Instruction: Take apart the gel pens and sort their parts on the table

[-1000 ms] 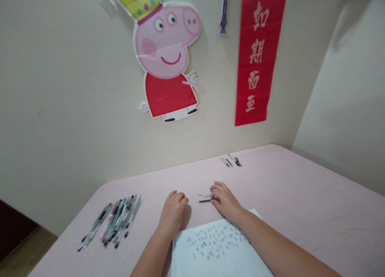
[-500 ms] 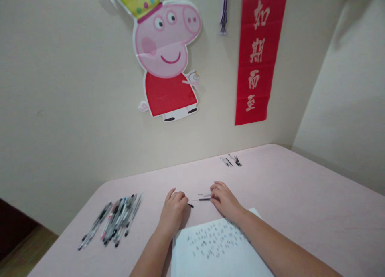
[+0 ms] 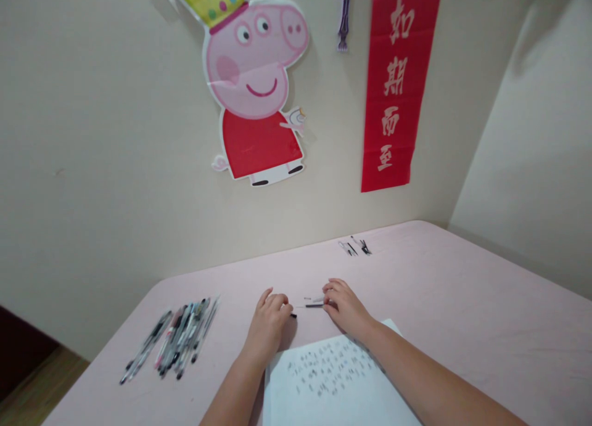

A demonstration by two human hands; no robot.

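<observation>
My left hand (image 3: 269, 321) rests curled on the pink table (image 3: 462, 303), fingers pinched on a small dark pen part (image 3: 293, 315) that pokes out at its right. My right hand (image 3: 345, 306) lies just to the right, fingers closed on a thin pen refill (image 3: 311, 305) that points left toward the other hand. A tiny spring-like piece (image 3: 307, 299) lies on the table between the two hands. A white sheet with handwriting (image 3: 333, 383) lies under my right forearm.
A heap of several pens (image 3: 178, 339) lies at the table's left. A few small pen parts (image 3: 354, 247) sit near the wall at the back. On the wall hang a cartoon pig cut-out (image 3: 254, 87) and a red banner (image 3: 398, 81).
The left hand shifted slightly and a small dark pen piece now shows at its fingertips. The right hand has stayed on the refill.
</observation>
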